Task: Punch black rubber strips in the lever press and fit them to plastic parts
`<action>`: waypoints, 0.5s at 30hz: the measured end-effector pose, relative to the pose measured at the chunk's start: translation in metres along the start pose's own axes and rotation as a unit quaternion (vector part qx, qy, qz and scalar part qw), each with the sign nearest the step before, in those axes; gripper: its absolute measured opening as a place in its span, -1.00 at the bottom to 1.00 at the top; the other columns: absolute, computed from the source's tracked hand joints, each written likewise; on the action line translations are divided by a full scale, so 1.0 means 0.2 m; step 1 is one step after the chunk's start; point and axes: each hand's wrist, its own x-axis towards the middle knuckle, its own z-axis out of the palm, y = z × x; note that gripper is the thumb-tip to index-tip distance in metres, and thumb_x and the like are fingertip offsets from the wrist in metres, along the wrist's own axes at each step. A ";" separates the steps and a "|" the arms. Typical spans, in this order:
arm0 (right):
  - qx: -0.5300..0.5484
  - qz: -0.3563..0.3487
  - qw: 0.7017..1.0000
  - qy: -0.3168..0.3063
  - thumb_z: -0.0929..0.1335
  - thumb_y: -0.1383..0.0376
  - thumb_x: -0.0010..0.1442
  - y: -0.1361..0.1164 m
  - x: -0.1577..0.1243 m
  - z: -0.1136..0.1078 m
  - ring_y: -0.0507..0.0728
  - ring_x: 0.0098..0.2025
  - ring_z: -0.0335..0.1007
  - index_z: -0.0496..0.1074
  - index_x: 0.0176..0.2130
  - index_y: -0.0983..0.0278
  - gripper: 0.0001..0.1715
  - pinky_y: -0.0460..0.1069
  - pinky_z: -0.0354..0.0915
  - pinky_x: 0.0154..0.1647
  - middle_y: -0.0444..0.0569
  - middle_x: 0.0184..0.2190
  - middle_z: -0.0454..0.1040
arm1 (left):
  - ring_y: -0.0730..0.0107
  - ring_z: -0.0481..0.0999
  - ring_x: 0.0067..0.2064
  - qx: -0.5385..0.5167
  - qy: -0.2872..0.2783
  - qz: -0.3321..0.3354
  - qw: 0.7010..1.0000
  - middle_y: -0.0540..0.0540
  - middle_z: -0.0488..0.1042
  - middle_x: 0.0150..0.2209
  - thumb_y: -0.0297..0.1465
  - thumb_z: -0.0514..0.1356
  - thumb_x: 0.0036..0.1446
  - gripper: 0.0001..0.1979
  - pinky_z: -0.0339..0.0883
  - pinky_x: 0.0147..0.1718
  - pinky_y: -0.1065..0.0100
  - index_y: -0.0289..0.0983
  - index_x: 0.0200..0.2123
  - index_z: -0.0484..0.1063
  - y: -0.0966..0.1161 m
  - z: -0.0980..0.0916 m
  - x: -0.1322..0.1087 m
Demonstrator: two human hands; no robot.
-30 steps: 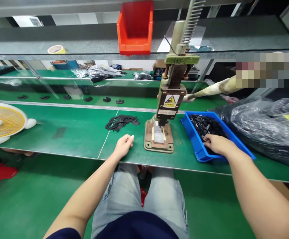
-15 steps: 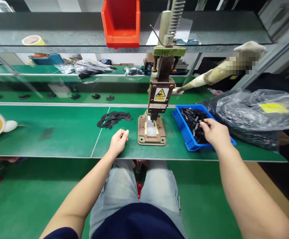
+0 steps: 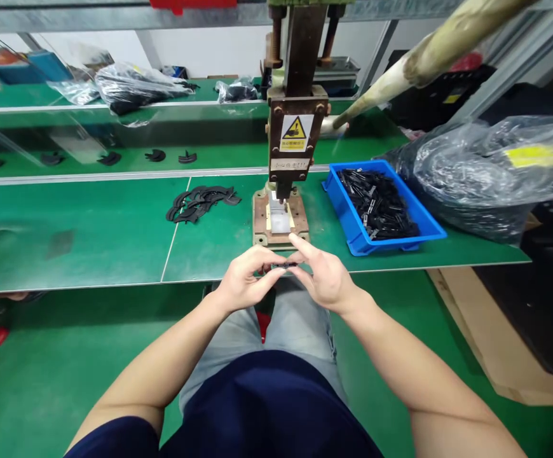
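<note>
Between my two hands, just in front of the press, is a small black plastic part [image 3: 285, 264]. My left hand [image 3: 250, 275] pinches its left end, and my right hand [image 3: 324, 275] grips the right end between thumb and fingers. Fingers cover much of the part, so its full shape is hidden. Right behind my hands stands the hand press [image 3: 297, 127], its ram above a metal fixture plate [image 3: 280, 221] on the base. To the right, a blue bin [image 3: 360, 238] holds many thin black parts [image 3: 376, 207]. A pile of curved black pieces [image 3: 203, 202] lies left of the press.
The press's long lever [image 3: 395, 79] slants up to the right. Bulky clear plastic bags [image 3: 491, 172] rest beyond the bin. Several curved black pieces [image 3: 155, 156] sit in a row on the far strip behind a metal rail. The bench's front edge [image 3: 200, 280] runs beneath my hands.
My right hand has left the blue bin with a black part and come to the middle. My left hand has moved right to meet it. The view has tilted down.
</note>
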 end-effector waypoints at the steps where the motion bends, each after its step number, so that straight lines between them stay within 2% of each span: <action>1: 0.001 0.001 1.000 -0.002 0.37 0.34 0.47 0.00 0.00 0.00 0.20 -0.06 0.70 -0.14 0.64 -0.01 0.00 0.14 0.68 0.00 -0.04 -0.05 0.69 | 0.25 0.57 -0.27 0.004 -0.004 -0.018 1.000 -0.17 0.65 -0.17 -0.24 0.35 0.39 -0.81 0.54 -0.22 0.16 -0.11 0.00 0.66 0.00 0.00 -0.01; 4: -0.004 0.004 1.000 -0.004 0.37 0.34 0.46 0.00 0.00 0.00 0.20 -0.07 0.69 -0.16 0.64 0.00 0.02 0.14 0.68 -0.01 -0.04 -0.06 0.69 | 0.23 0.57 -0.27 0.008 -0.007 -0.037 0.999 -0.18 0.66 -0.15 -0.22 0.34 0.39 -0.81 0.55 -0.22 0.13 -0.11 0.00 0.66 0.00 -0.01 -0.04; 9: -0.022 -0.002 0.999 -0.024 0.38 0.32 0.47 0.02 0.00 -0.01 0.21 -0.09 0.67 -0.10 0.64 0.04 -0.02 0.15 0.67 -0.04 -0.02 -0.07 0.67 | 0.22 0.63 -0.20 0.032 0.002 0.000 0.999 -0.16 0.68 -0.14 -0.28 0.35 0.39 -0.84 0.54 -0.18 0.19 -0.11 -0.01 0.67 -0.03 -0.02 -0.03; 12: -0.055 0.032 0.998 -0.014 0.43 0.19 0.45 0.11 0.07 -0.12 0.26 0.05 0.64 0.10 0.57 0.09 -0.13 0.25 0.63 0.16 0.03 0.03 0.65 | 0.23 0.64 -0.19 0.087 0.044 -0.016 0.995 -0.16 0.69 -0.13 -0.23 0.34 0.40 -0.82 0.53 -0.17 0.22 -0.15 -0.05 0.69 -0.16 -0.07 0.06; 15: -0.082 0.066 0.989 0.108 0.44 0.04 0.44 0.20 0.25 -0.34 0.27 0.17 0.58 0.33 0.42 0.15 -0.31 0.29 0.54 0.33 0.07 0.13 0.58 | 0.25 0.65 -0.18 0.156 0.082 -0.034 0.984 -0.15 0.70 -0.14 -0.23 0.30 0.43 -0.79 0.51 -0.11 0.26 -0.19 -0.06 0.69 -0.34 -0.14 0.23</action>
